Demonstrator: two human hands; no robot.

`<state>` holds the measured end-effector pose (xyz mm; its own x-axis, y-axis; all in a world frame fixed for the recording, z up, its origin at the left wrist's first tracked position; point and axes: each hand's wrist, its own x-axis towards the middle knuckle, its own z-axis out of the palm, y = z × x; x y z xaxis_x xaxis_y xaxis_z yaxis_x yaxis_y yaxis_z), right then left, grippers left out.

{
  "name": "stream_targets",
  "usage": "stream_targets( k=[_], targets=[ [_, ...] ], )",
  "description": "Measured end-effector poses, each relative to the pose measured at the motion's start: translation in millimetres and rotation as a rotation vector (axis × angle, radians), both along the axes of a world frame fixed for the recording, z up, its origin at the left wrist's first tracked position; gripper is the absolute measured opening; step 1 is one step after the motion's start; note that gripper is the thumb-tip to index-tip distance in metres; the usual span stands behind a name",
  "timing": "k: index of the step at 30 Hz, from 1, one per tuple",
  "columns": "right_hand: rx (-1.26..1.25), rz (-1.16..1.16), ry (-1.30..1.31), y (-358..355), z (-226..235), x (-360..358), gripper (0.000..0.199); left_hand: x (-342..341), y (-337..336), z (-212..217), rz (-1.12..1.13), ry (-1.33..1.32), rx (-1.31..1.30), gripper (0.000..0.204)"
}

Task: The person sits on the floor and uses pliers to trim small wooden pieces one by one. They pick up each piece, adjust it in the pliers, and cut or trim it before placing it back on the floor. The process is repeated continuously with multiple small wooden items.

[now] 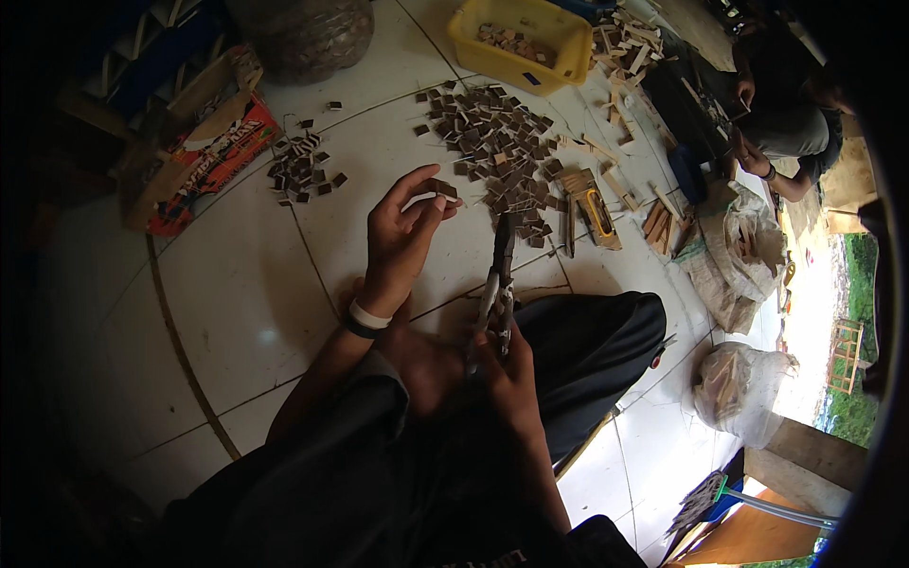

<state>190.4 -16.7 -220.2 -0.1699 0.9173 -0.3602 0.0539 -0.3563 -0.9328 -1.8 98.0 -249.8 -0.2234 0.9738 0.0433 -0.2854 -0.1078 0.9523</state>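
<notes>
Between the thumb and fingers of my left hand (402,232) is a small dark brown square piece (442,189), held above the floor. My right hand (511,369) is wrapped around the handles of a pair of pliers (503,254), its dark jaws pointing away from me. A large heap of brown square pieces (502,133) lies just beyond the pliers' tip, some showing pale edges. To the left of my left hand is a smaller pile of similar pieces (295,170).
A yellow tub (464,43) holding pieces stands at the back. A yellow-handled tool (598,210) lies right of the heap, near wooden sticks (658,222). A red printed carton (227,151) stands left, and sacks (734,256) right. Another person (791,114) sits at the far right.
</notes>
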Motion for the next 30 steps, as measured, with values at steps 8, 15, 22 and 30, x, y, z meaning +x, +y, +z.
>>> stream_targets(
  k=[8, 15, 22, 30],
  targets=[
    [0.075, 0.059, -0.063, -2.3, 2.8, -17.2, 0.031, -1.9, -16.2, 16.8, -0.026, -0.007, 0.053, 0.034],
    [0.034, 0.04, -0.081, -2.2, 7.6, -19.1, 0.034, 2.1, -19.9, 12.1, -0.083, -0.024, 0.113, 0.032],
    [0.05, 0.039, -0.05, 0.8, 11.9, -18.7, 0.033, 1.3, -20.6, 13.0, -0.091, 0.015, 0.125, 0.031],
    [0.137, 0.065, -0.079, 1.3, 9.6, -16.7, 0.036, 1.0, -20.3, 12.0, -0.078, 0.033, 0.119, 0.031]
  ],
)
